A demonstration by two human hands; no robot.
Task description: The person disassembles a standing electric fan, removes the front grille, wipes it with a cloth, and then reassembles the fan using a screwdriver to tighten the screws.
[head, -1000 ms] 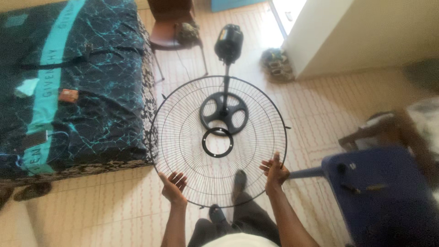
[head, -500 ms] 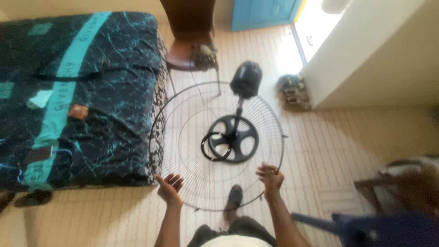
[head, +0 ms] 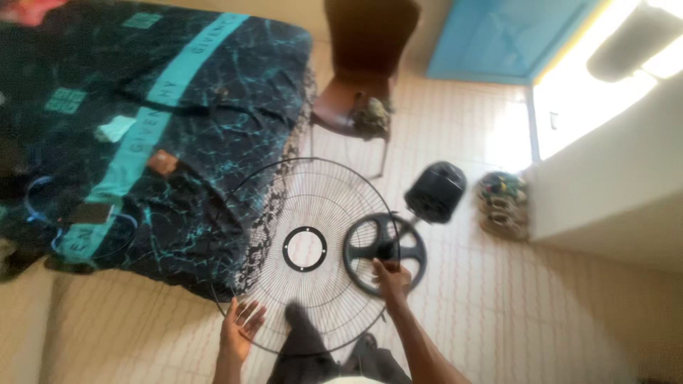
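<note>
Two hands (head: 240, 331) (head: 392, 277) hold round wire fan guard (head: 304, 249); fan stand (head: 388, 249) behind.

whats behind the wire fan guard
Through the fan guard you see tiled floor, the bed edge at its left, and the person's leg below. The round base overlaps its right rim; which lies in front is unclear.

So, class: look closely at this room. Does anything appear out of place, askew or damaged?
Yes. The wire fan guard is off the fan, held tilted above the floor between the left hand and right hand. The motor head stands bare on its stand. No damage shows.
</note>
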